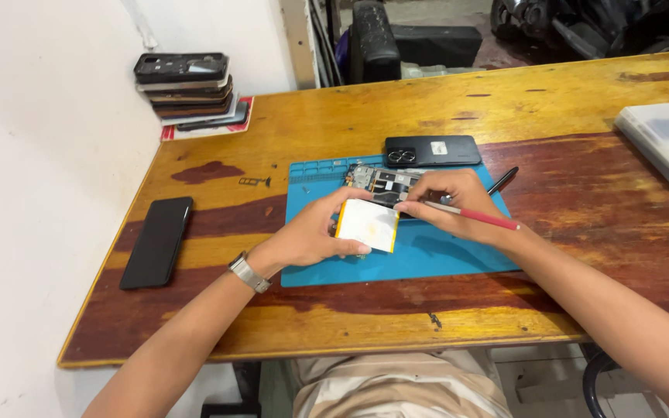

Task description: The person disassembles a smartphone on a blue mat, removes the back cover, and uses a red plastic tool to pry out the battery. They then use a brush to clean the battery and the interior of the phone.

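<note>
White battery (367,224) with yellow edges gripped by left hand (309,236); right hand (458,203) pinches red-handled tool (474,216) over blue mat (427,251).

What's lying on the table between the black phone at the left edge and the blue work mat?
In the head view, only bare wood between the black phone and the blue mat; a small metal tray-like part lies farther back.

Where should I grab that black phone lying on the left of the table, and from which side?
Take the black phone by its two long edges, coming straight down from above. It lies flat, screen side up, on the wooden table, away from both hands and with bare wood along both long edges, so fingers probably fit there.
</note>
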